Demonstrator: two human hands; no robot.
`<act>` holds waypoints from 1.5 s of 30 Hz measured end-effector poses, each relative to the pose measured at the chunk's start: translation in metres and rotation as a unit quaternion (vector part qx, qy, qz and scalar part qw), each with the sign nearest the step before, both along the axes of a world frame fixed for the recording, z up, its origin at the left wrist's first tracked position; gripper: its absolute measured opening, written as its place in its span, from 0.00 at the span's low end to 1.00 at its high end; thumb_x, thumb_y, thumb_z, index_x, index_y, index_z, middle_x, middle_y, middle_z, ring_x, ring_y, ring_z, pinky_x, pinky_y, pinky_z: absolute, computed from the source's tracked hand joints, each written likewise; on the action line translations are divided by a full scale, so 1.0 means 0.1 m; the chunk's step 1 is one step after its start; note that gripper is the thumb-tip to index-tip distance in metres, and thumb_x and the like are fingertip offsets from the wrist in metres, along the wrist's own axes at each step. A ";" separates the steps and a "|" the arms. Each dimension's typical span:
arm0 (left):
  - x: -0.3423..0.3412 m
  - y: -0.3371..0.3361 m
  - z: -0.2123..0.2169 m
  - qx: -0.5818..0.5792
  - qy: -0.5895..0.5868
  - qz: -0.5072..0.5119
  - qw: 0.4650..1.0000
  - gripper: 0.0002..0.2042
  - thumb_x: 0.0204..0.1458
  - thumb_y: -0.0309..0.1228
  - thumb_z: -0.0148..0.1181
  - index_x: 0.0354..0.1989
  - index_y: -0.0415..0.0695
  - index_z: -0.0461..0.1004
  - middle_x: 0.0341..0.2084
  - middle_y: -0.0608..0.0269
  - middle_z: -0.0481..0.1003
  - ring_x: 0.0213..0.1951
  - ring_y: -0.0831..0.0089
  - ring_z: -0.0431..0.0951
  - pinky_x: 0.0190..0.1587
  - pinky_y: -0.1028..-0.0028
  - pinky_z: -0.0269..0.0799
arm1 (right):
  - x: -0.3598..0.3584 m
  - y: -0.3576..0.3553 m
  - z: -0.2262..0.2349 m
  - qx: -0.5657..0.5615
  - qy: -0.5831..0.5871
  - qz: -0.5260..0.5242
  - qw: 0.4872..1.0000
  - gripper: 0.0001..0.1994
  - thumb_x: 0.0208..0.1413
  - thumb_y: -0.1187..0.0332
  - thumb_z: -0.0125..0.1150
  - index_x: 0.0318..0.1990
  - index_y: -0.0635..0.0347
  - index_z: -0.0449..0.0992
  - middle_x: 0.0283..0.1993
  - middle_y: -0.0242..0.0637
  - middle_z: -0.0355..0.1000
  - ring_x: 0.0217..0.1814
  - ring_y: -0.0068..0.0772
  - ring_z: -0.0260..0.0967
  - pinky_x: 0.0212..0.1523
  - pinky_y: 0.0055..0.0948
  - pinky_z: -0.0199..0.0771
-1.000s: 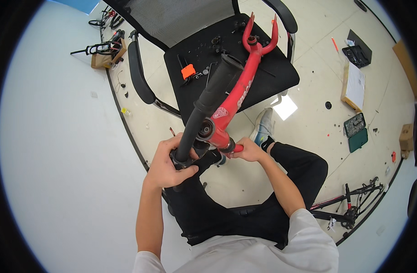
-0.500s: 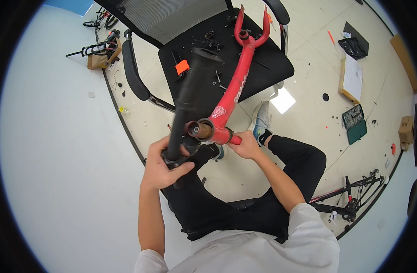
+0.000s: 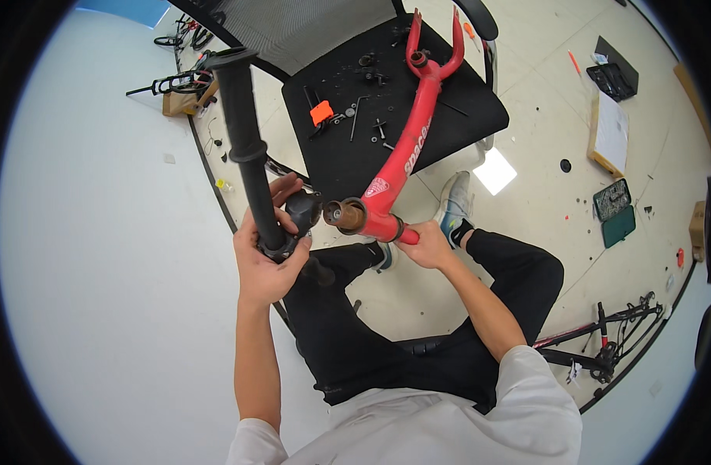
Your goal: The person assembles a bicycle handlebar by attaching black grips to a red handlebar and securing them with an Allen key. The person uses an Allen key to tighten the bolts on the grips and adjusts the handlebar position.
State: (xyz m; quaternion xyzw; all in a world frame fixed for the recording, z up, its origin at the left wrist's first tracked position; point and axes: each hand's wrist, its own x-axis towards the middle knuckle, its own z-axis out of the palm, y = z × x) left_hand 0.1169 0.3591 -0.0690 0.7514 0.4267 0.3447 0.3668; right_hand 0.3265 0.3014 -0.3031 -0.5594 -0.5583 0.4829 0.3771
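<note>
Handlebar (image 3: 238, 101): black, stands clear of the seat's (image 3: 324, 167) left edge, rubber sleeve uppermost; judged light and stiff, sleeve the surest hold.
Left hand (image 3: 264, 267): grip wrapped around the handlebar at its clamp.
Stem (image 3: 302, 211): black, by the left fingers, just beside the brown tube; appears apart from it.
Orange piece (image 3: 321, 113): on the seat, near its left edge.
Brown tube (image 3: 348, 216): juts from the frame's near end; looks rusty, likely rough, possibly greasy.
Red frame (image 3: 417, 128): slants across the seat, forked end at the far edge, near end past the near edge; judged rigid, heavier than the handlebar, paint possibly slippery. Mid-length should balance best.
Right hand (image 3: 428, 246): grip closed round the red tube (image 3: 410, 235) at the near end.
Green case (image 3: 619, 226): open on the floor, well right of the seat.
</note>
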 end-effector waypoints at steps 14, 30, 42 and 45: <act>0.14 0.11 0.08 0.155 0.164 -0.180 0.958 0.25 0.35 0.17 0.65 0.46 0.40 0.66 0.62 0.38 0.65 0.63 0.47 0.71 0.60 0.61 0.70 | 0.05 0.01 -0.49 0.020 0.077 0.000 0.997 0.13 0.44 0.59 0.66 0.27 0.61 0.80 0.24 0.54 0.73 0.28 0.60 0.72 0.33 0.45 0.73; 0.22 -0.18 -0.05 -0.002 0.291 -0.115 0.950 0.47 0.32 0.18 0.67 0.69 0.46 0.59 0.71 0.53 0.57 0.63 0.47 0.68 0.59 0.60 0.73 | 0.09 -0.02 -0.13 0.004 0.014 0.008 1.000 0.12 0.43 0.62 0.67 0.30 0.62 0.81 0.24 0.54 0.73 0.28 0.58 0.73 0.33 0.44 0.73; -0.19 -0.73 -0.62 -0.030 -0.150 0.124 0.980 0.39 0.52 0.43 0.64 0.67 0.33 0.57 0.65 0.42 0.62 0.68 0.53 0.62 0.69 0.56 0.58 | 0.03 -0.01 -0.22 -0.003 0.084 0.009 0.996 0.11 0.45 0.66 0.71 0.32 0.66 0.81 0.20 0.51 0.71 0.19 0.41 0.69 0.29 0.35 0.70; -0.01 -0.72 -0.74 -0.215 -0.266 0.082 0.936 0.46 0.55 0.60 0.58 0.69 0.32 0.54 0.67 0.44 0.60 0.69 0.56 0.60 0.69 0.59 0.56 | 0.06 -0.03 -0.24 0.003 0.119 0.007 0.993 0.10 0.46 0.68 0.70 0.31 0.68 0.80 0.18 0.46 0.70 0.19 0.31 0.64 0.28 0.33 0.68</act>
